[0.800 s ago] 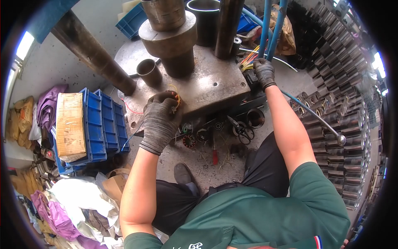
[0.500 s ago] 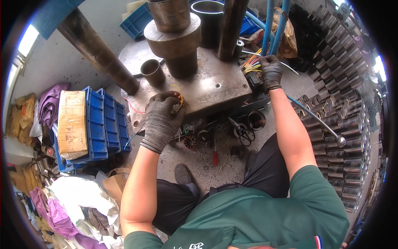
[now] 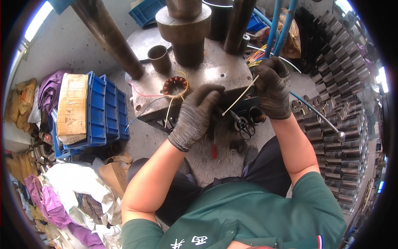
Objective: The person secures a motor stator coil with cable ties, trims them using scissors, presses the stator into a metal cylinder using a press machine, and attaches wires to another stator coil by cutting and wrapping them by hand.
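Note:
A copper-wound stator (image 3: 175, 86) rests on the metal press table, with red, blue and whitish wires trailing from it. Just right of it is my left hand (image 3: 197, 113), in a grey work glove. Its fingers are partly stretched and hold nothing that I can see. My right hand (image 3: 273, 88), gloved too, is closed on one end of a thin pale-yellow tube (image 3: 241, 94). The tube slants down and left, its free end close to my left fingers. Behind my right hand lies a bundle of coloured sleeves (image 3: 258, 56).
A press column (image 3: 188, 47) and a short metal cup (image 3: 159, 59) stand on the table (image 3: 207, 79). Scissors (image 3: 243, 126) and a red-handled screwdriver (image 3: 214, 150) lie below its front edge. Blue crates (image 3: 110, 110) are stacked left; metal cylinders (image 3: 340, 112) are piled right.
My left hand has let go of the stator, now lying on the table, and moved right. My right hand has come back from the coloured sleeves with a pale-yellow tube.

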### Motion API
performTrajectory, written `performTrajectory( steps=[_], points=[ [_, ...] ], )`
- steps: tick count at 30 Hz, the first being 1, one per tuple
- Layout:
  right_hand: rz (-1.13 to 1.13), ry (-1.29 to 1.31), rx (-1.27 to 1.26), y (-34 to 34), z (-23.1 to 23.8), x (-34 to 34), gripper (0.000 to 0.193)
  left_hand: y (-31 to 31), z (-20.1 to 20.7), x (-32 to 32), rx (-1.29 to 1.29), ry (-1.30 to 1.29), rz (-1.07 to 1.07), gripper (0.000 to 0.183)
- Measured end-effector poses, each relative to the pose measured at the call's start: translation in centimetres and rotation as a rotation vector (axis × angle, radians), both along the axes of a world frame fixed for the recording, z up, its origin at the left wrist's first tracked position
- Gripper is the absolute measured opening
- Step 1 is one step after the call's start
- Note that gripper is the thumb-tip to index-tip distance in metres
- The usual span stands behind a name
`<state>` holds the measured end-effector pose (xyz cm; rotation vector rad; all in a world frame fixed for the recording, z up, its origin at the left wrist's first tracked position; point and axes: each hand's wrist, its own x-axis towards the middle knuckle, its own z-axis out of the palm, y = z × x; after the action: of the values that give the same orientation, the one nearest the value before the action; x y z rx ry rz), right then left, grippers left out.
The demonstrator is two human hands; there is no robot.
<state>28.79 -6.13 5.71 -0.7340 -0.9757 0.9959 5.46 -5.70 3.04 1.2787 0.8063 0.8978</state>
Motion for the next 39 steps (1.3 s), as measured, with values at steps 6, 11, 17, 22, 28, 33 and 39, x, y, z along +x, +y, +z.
performTrajectory(
  steps=[6, 11, 17, 22, 28, 33, 39],
  points=[
    [0.099, 0.084, -0.056, -0.6, -1.1, -1.1, 0.013, -2.0, 1.0, 1.2, -0.244, -0.03, -0.268, 0.036],
    [-0.021, 0.078, -0.105, -1.3, -0.5, -2.9, 0.011, -2.8, 0.3, 1.0, -0.35, -0.114, -0.236, 0.032],
    [0.188, -0.09, -0.422, -2.1, -1.6, -3.9, 0.02, -2.8, -0.3, 1.0, -0.461, -0.258, -0.129, 0.028],
    [0.167, -0.198, -0.339, -1.8, -2.3, -4.6, 0.016, -2.7, -0.7, 0.3, -0.128, 0.097, -0.117, 0.024],
    [0.274, -0.04, -0.414, 0.2, -4.4, -2.9, 0.018, 2.1, -0.6, -4.2, 0.881, 0.851, 0.368, 0.034],
    [0.429, -0.09, -0.578, 0.6, -7.1, -5.5, 0.016, 4.6, -1.5, -6.0, 0.685, 1.19, 0.272, 0.034],
    [0.494, -0.213, -0.708, 1.0, -8.0, -7.3, 0.022, 6.2, -3.2, -7.8, 0.538, 0.788, 0.144, 0.026]
  ],
)
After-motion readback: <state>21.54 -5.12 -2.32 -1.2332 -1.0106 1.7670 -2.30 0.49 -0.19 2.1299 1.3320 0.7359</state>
